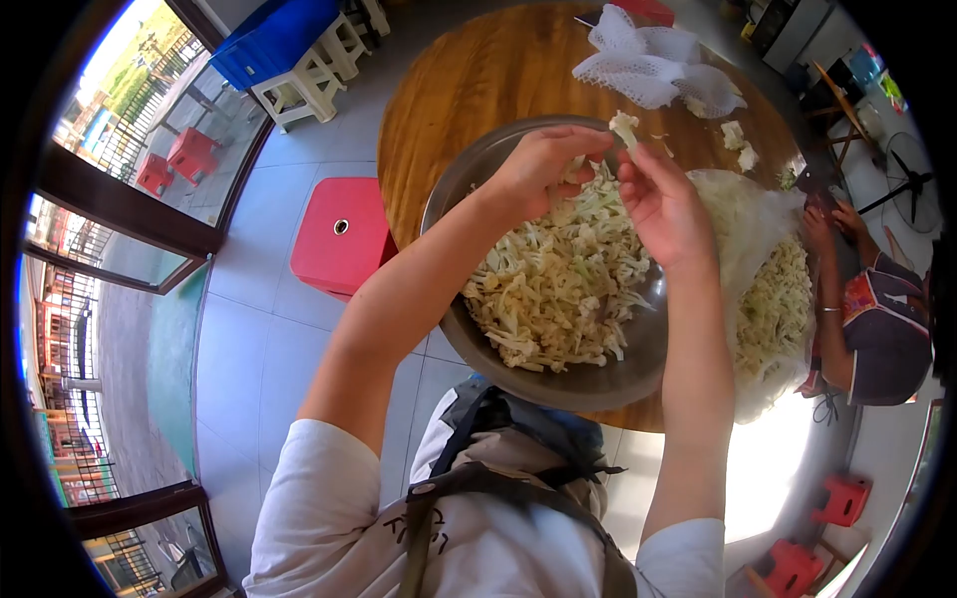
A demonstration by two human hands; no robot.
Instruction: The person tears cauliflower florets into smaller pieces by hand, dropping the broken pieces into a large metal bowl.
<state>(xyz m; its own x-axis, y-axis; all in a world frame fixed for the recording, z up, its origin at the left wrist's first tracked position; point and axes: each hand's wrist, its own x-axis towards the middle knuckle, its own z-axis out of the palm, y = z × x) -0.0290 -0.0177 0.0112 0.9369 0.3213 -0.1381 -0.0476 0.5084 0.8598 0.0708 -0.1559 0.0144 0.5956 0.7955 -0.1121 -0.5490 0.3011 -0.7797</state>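
Cauliflower floret (624, 126), pinched by the right hand (660, 196) near the bowl's (616, 384) far rim, could drop onto the tabletop (469, 80) if those fingers slacken; the left hand (543, 164) curls, its hold unclear.

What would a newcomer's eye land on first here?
First, the big metal bowl heaped with cut cauliflower at the near edge of the wooden table. Above it, the right hand holds up a floret, the left hand close by. A bright red stool stands out left of the table.
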